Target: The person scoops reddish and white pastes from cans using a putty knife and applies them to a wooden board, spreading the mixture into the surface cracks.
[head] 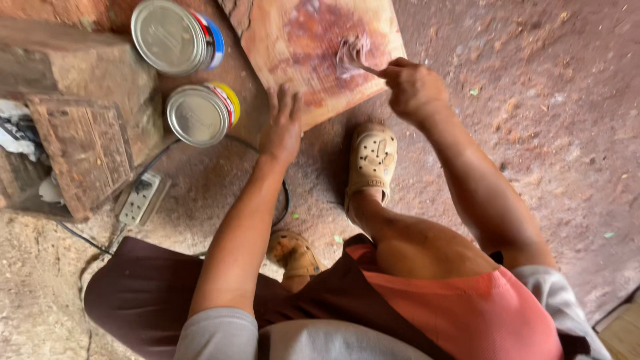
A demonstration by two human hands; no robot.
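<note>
On the dusty floor [547, 133], a reddish wooden board [313, 47] lies ahead of the person's sandalled foot [371, 163]. Near its closest edge the left hand [282, 127] presses flat, fingers spread, while the right hand [413, 87] is closed around a thin brush [353, 59], its blurred bristles on the board's stained middle. Just left of the board stand two sealed tins [197, 113]; a swinging elbow might knock one over, I judge, and the cable and power strip [139, 198] lying nearer the person could snag a foot. The board's far end is cut off, and the bristles are too smeared to read.
</note>
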